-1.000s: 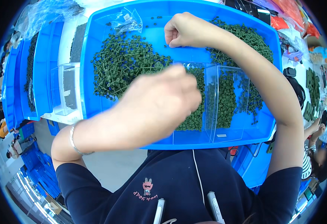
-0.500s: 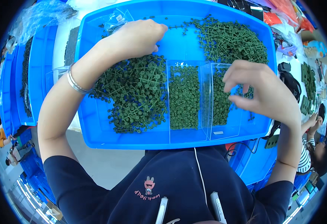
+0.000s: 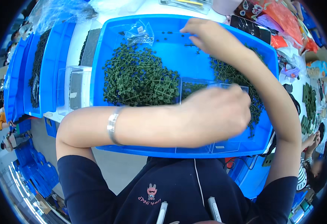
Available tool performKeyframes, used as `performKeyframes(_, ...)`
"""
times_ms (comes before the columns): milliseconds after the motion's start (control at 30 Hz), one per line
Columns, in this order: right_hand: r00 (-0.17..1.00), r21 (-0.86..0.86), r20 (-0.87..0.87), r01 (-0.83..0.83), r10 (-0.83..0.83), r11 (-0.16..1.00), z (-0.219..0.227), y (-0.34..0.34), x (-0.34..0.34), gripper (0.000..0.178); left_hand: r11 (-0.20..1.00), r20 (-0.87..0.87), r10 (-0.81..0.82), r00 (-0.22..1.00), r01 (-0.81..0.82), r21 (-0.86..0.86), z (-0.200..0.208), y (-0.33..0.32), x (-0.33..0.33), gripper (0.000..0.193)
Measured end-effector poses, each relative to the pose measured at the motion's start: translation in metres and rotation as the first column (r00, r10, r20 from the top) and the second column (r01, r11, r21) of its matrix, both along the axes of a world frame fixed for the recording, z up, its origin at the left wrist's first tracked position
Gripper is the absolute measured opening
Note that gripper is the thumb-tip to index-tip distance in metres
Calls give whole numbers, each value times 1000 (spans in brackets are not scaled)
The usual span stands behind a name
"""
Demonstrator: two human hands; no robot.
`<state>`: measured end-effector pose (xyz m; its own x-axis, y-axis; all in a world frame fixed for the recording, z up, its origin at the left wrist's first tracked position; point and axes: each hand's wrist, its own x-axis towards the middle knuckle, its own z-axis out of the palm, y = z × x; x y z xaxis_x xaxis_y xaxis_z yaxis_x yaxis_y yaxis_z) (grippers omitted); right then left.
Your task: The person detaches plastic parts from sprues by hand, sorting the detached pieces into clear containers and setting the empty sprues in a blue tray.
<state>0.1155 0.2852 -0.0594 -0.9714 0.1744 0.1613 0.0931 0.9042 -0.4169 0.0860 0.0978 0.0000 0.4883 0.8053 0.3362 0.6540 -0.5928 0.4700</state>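
You are wearing a dark navy top (image 3: pixel 178 183) with short sleeves, the left sleeve (image 3: pixel 83 186) and the right sleeve (image 3: pixel 282 194) both plain and ending above the elbow. On its front sits a small pink-and-grey cartoon animal (image 3: pixel 152 191) with long upright ears, and a curved line of pink lettering (image 3: pixel 149 201) runs beneath it. A thin white cord (image 3: pixel 198 179) trails down your chest, near two slim, pale, rod-like pieces (image 3: pixel 214 209) with rounded ends. A broad, shiny silver bracelet (image 3: pixel 112 128) circles your left forearm close to the wrist; your left hand (image 3: pixel 219 116) and right hand (image 3: pixel 208 34) are bare.
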Motion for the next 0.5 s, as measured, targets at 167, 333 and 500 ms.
performKeyframes(167, 979, 442, 118, -204, 169, 874, -29, -27, -44, 38, 989, -26, -77, 997, 80, 128, -20, -9, 24, 12)
performKeyframes(333, 987, 463, 118, -154, 112, 873, -49, -34, -40, 35, 992, -66, -41, 997, 48, 117, -6, -16, -18, 10)
performKeyframes(500, 969, 6, -169, -183, 182, 983, -55, -19, -23, 21, 914, 36, 405, 913, -405, -8, -25, 4, -115, 12)
